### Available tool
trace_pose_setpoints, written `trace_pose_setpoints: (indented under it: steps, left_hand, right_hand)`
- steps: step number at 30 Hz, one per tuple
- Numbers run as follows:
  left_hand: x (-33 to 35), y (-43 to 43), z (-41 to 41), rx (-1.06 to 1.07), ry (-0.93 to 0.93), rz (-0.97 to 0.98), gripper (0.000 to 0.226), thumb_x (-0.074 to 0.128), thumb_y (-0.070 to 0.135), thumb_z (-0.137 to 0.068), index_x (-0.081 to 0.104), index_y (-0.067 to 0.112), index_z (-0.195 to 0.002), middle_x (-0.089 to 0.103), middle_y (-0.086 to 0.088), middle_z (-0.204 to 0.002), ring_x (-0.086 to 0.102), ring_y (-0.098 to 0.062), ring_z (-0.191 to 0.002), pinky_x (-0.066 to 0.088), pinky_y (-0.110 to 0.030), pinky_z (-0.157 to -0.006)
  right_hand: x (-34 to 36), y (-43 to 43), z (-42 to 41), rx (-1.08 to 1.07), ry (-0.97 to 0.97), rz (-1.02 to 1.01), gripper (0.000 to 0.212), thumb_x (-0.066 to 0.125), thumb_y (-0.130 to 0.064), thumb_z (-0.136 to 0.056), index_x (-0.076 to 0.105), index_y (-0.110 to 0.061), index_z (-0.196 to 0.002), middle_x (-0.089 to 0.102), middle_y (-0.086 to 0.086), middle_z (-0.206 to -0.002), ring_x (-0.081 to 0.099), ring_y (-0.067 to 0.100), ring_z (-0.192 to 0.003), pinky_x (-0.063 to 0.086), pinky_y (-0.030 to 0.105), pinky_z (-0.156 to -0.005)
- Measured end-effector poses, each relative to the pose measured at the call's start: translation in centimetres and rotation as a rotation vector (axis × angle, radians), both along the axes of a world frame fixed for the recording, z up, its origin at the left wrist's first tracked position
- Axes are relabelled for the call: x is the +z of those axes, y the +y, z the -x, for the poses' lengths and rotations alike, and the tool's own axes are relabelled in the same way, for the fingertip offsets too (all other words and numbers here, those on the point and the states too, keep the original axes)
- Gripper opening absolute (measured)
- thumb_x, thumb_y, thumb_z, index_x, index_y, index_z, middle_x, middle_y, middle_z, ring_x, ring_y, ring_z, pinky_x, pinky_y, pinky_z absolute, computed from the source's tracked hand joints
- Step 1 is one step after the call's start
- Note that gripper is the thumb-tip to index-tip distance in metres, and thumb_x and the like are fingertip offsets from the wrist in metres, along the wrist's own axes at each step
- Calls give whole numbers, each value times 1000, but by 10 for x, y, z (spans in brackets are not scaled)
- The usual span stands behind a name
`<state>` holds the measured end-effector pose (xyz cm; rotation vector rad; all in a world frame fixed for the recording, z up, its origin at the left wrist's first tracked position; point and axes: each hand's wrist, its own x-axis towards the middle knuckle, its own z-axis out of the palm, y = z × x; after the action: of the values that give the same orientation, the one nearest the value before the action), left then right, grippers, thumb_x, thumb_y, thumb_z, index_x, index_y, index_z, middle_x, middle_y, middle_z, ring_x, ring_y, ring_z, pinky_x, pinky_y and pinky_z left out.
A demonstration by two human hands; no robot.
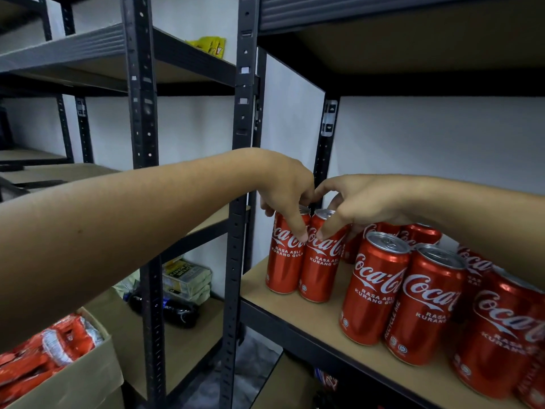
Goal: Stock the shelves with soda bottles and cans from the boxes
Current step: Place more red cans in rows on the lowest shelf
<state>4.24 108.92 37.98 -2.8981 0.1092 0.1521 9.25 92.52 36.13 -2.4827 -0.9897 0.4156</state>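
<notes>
Left hand (283,184) and right hand (362,202) each clamping onto a can at the left end of the shelf (256,287)

The left hand is curling over the top of the left can (283,261) with the thumb running down its front. The right hand is doing the same on the right can (320,267), which is standing upright and touching the left one. The other cans (374,290) are sitting further right along the shelf. I'm guessing these are full, so they're probably handling heavy-ish and stiff. The glossy sides are looking slick though, and thin enough to dent if squeezed hard, so gripping round the rim and upper wall like this seems the safest hold. More red packs are sitting in the box (73,376) down on the left.
</notes>
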Motion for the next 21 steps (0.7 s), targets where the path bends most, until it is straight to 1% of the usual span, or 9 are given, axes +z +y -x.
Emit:
trace_pose_setpoints:
  steps: [2, 4, 5, 6, 8, 11, 14, 21]
  left_hand:
    - [1, -2, 1, 11, 0, 8, 73, 79, 74, -67, 68, 22, -118, 74, 8, -79, 75, -14, -79, 62, -37, -82]
    - [6, -4, 3, 26, 36, 31, 69, 82, 69, -67, 66, 25, -118, 73, 12, -69, 75, -11, -72, 62, -35, -80]
    - [9, -5, 4, 30, 63, 46, 66, 84, 65, -68, 64, 27, -119, 72, 13, -67, 75, -9, -69, 62, -34, -79]
    - [11, -5, 5, 32, 88, 57, 64, 85, 61, -70, 62, 29, -121, 73, 12, -69, 74, -8, -67, 61, -33, -78]
    - [15, -5, 6, 29, 107, 53, 62, 87, 53, -73, 61, 28, -123, 76, 6, -83, 75, -8, -68, 61, -32, -78]
    - [16, -4, 7, 27, 107, 45, 60, 87, 50, -74, 62, 26, -123, 76, 2, -94, 76, -9, -71, 61, -31, -78]
    - [17, -5, 9, 27, 113, 51, 58, 87, 47, -75, 60, 28, -123, 75, 3, -96, 75, -7, -71, 58, -28, -72]
    - [16, -4, 10, 19, 129, 72, 57, 88, 42, -75, 57, 33, -123, 73, 5, -99, 72, -1, -67, 53, -26, -71]
  right_hand:
    - [-1, -1, 0, -8, -8, -25, 86, 92, -17, -71, 47, -26, -144, 62, 9, -125, 74, 30, -94, 64, 43, -80]
    - [-1, -1, -1, -13, 1, -29, 87, 92, -18, -70, 46, -27, -143, 64, 10, -122, 75, 30, -91, 63, 44, -81]
    - [0, -2, 0, -12, 5, -23, 88, 93, -19, -69, 46, -28, -143, 65, 10, -121, 76, 31, -90, 63, 46, -82]
    - [0, -2, 0, -9, 8, -17, 89, 93, -20, -69, 45, -28, -143, 66, 10, -120, 76, 31, -89, 63, 46, -82]
    - [1, -1, 2, -3, 8, -11, 90, 93, -21, -68, 44, -29, -143, 67, 11, -120, 76, 31, -88, 63, 46, -83]
    - [2, 1, 6, 10, 17, -1, 91, 93, -23, -68, 44, -28, -145, 67, 12, -121, 76, 31, -89, 63, 45, -83]
    - [2, 2, 10, 9, 12, -4, 91, 93, -24, -69, 43, -23, -146, 67, 12, -121, 77, 30, -89, 63, 43, -82]
    - [2, -3, 16, 13, 0, 9, 90, 92, -30, -72, 44, -22, -147, 71, 8, -115, 77, 22, -83, 64, 36, -79]
